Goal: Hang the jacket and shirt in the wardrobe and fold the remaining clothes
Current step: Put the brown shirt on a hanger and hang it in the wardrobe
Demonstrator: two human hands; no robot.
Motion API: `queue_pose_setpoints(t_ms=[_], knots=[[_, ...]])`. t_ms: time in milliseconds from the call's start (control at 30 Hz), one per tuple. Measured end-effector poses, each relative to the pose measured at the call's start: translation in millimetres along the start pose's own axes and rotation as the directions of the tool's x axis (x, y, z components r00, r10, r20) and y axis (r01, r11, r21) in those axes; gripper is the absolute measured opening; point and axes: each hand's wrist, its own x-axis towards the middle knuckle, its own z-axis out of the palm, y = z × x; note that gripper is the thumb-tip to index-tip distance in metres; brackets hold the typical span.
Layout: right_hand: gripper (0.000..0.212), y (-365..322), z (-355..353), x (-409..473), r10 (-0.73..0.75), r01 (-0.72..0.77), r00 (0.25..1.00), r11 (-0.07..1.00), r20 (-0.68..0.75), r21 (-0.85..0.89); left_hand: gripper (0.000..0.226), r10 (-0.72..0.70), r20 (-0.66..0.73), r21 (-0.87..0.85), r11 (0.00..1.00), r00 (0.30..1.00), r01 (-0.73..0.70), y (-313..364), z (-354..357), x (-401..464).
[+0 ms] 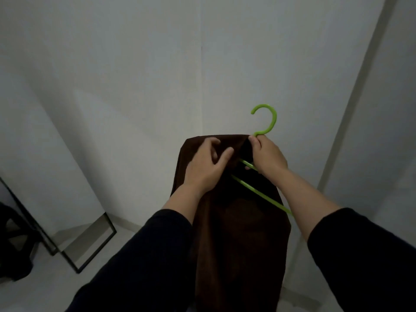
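A dark brown garment [238, 233] hangs in front of me, draped over a bright green plastic hanger [267, 119] whose hook points up. My right hand [267, 154] grips the hanger at the base of the hook, and the hanger's bar [258, 191] runs down to the right over the cloth. My left hand [208, 163] lies on the garment's top left part, thumb and fingers curled into the fabric near the collar. I cannot tell whether this garment is the jacket or the shirt.
A plain white wall corner [201, 75] fills the view ahead. A black-framed mirror [83, 242] leans against the wall at lower left, with a dark object [13, 239] beside it. A pale vertical panel edge [351, 109] rises at the right.
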Motion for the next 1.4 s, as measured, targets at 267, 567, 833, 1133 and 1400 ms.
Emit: queue_pose_setpoints(t_ms=[267,567,833,1133,1400], knots=[[0.038,-3.8,-31.6,-6.6,-0.190,0.183,0.981,0.971,-0.032,-0.156,0.055,0.006,0.175,0.456,0.886,0.984,-0.087,-19.1,-40.8,34.7],[0.033,-1.0,-34.5,-5.8,-0.210,0.207,0.978,0.959,0.006,-0.194,0.047,0.143,0.128,0.400,0.898,0.981,-0.183,12.2,-10.3,25.0],[0.047,-5.9,-60.4,-11.0,-0.085,0.078,0.986,0.995,0.146,0.053,0.048,0.273,0.079,0.421,0.863,0.959,-0.280,43.1,-3.7,34.2],[0.014,14.8,-92.5,-15.5,0.228,-0.251,0.857,0.968,0.461,-0.012,0.034,0.323,0.062,0.430,0.845,0.944,-0.318,53.4,-19.1,37.2],[0.017,36.7,-91.6,-18.5,0.318,-0.215,0.920,0.898,0.229,-0.384,0.036,0.261,-0.081,0.478,0.857,0.962,-0.192,41.9,-41.1,38.0]])
